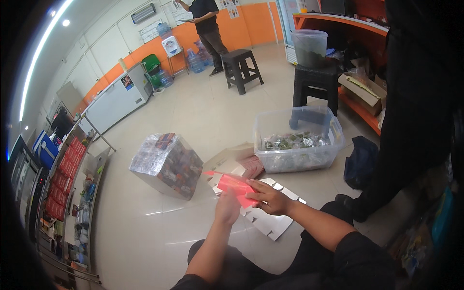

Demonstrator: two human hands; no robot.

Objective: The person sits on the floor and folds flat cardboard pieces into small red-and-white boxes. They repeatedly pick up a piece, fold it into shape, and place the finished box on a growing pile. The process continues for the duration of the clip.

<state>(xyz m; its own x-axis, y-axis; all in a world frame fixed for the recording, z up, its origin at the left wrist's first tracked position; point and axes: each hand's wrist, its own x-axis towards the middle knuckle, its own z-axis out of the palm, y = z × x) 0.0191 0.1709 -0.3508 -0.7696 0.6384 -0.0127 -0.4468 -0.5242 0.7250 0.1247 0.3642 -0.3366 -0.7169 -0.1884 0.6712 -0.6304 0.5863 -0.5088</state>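
A bright red piece of folded card or paper (pixel 231 185) is held up in front of me, over the floor between my knees. My left hand (pixel 228 209) grips its lower left side, slightly smeared by motion. From the right, my right hand (pixel 270 197) closes on its edge with fingers and thumb. A pointed red flap sticks out at its far left. Beneath the hands, flat white die-cut cardboard sheets (pixel 270 223) with notched edges lie on the floor. Behind them is a brown cardboard piece (pixel 224 163) with a reddish bundle (pixel 252 166).
A clear plastic bin (pixel 297 163) of small packets stands ahead right, a patterned box (pixel 166 166) ahead left. Farther are black stools (pixel 239 60), a tub (pixel 310 43) and a chest freezer (pixel 118 99). Another person (pixel 205 24) stands at the back; a dark-clothed figure (pixel 415 116) is close right.
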